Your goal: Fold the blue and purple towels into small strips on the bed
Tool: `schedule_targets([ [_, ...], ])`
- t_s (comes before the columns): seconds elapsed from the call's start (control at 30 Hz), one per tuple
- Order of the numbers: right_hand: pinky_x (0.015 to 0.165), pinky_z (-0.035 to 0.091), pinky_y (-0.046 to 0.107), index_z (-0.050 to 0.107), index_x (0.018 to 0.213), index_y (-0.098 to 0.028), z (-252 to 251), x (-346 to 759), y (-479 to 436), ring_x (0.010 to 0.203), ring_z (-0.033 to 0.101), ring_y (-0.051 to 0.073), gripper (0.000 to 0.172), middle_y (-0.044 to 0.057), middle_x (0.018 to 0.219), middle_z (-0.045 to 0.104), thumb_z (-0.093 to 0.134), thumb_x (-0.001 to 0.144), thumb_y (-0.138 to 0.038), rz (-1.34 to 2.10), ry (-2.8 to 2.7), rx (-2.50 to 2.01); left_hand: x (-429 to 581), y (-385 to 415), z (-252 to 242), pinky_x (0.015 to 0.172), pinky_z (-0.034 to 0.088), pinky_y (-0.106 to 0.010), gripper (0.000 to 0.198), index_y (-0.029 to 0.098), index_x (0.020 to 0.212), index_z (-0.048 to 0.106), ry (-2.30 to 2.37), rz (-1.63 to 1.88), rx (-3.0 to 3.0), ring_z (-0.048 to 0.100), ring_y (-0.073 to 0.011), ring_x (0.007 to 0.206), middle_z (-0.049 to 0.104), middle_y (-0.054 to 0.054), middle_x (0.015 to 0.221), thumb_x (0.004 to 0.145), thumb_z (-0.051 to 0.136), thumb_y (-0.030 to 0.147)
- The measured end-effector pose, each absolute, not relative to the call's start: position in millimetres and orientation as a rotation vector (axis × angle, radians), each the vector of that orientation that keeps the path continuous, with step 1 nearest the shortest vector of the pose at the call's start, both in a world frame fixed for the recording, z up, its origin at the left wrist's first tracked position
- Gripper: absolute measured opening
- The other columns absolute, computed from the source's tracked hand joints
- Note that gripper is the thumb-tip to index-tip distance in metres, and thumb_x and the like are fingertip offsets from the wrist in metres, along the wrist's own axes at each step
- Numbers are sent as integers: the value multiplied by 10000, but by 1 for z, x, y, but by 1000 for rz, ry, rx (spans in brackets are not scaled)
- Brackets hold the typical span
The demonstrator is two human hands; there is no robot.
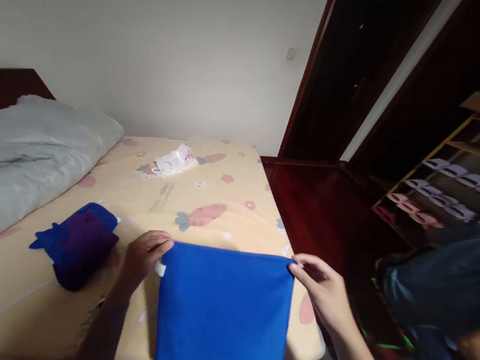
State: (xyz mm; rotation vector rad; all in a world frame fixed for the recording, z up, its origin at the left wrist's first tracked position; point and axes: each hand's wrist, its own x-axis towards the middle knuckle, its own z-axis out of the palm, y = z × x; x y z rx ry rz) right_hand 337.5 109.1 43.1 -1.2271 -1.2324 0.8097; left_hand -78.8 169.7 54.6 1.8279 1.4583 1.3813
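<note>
A plain blue cloth [224,316] hangs spread between my two hands, its upper edge pulled nearly straight. My left hand [144,259] pinches the upper left corner, and a small white tag [160,268] sticks out just below it. At the upper right corner, my right hand [323,289] grips the fabric between thumb and fingers. The bottom of the cloth drops past the bed's front edge and out of view. To the left of my left hand, a crumpled bundle of blue and purple cloth [82,240] lies on the bed.
Carrot-patterned bedding covers the bed [202,192]; a crumpled white plastic bag [175,159] lies farther back. A grey quilt [37,149] is heaped at left. On the right stand a shoe rack [454,137] with several slippers and, closer, a person in dark blue clothing [455,278].
</note>
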Motion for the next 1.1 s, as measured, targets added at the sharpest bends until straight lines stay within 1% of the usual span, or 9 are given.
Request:
schedule_targets([
  [0.07,757,571,319,733,989,-163,10,327,163,823,671,210,415,89,906,725,800,735,-484,879,-1230,-1230,-67,217,24,876,577,-333,228,196,848,730,1467,1294,1790,717,-212,930,766,-54,935,804,686,415],
  [0.17,803,568,373,723,955,-148,-38,305,237,833,683,235,495,111,904,732,776,694,-565,900,-1215,-1298,-49,273,-22,802,569,-302,236,150,974,686,1646,1166,1681,720,-204,914,765,-99,960,852,621,341],
  [0.27,841,551,394,701,990,-160,-80,291,261,893,694,252,457,140,1040,726,677,767,-559,828,-1189,-1517,-41,279,-62,739,526,-277,166,153,916,667,1805,1062,1659,708,-205,864,753,-115,909,864,600,296],
  [0.33,845,532,376,686,987,-173,-103,289,235,913,697,253,397,135,1057,726,580,845,-528,787,-1279,-1665,-45,247,-84,660,475,-265,176,180,818,649,1892,989,1684,684,-202,759,725,-93,793,881,585,332],
  [0.43,771,501,336,665,921,-206,-132,288,150,859,703,252,408,105,935,743,438,932,-545,783,-1462,-1888,-60,162,-114,555,367,-254,290,215,741,608,2090,753,1864,612,-184,604,646,-45,651,921,525,427],
  [0.6,683,450,300,616,857,-235,-157,271,29,829,705,260,382,75,845,737,469,921,-581,896,-1537,-2186,-79,52,-151,562,353,-250,290,233,716,558,2090,619,1972,584,-167,571,594,-2,596,916,512,438],
  [0.8,655,417,283,562,812,-245,-152,273,23,765,691,231,254,35,762,715,463,915,-455,868,-1455,-2100,-79,54,-149,558,406,-254,332,228,667,520,1919,796,1761,609,-168,570,643,-19,621,865,491,493],
  [0.97,642,464,309,475,634,-253,-170,298,17,644,643,226,341,20,632,653,515,806,-543,873,-1318,-1819,-81,42,-154,493,456,-273,474,229,634,486,1649,980,1379,619,-193,494,592,-1,498,713,614,678],
  [1.1,622,480,328,467,614,-254,-185,304,-1,609,621,233,360,13,596,620,512,789,-565,847,-1305,-1779,-81,12,-167,489,477,-281,516,222,632,519,1696,1003,1371,615,-190,484,590,3,493,700,626,722],
])
